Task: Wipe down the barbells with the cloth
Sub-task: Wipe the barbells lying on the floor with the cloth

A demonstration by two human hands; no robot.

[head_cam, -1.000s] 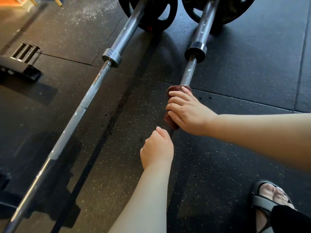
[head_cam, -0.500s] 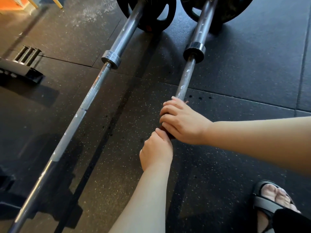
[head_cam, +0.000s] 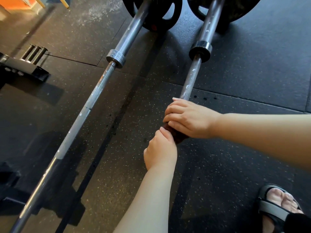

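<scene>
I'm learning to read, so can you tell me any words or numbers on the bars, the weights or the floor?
No text can be read.
The left weight plate has a small orange mark, too blurred to read.
The left bar, right bar, cloth and floor show no writing.

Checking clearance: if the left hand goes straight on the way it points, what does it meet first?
The dark red cloth, gripped by the right hand, just ahead on the right barbell.
</scene>
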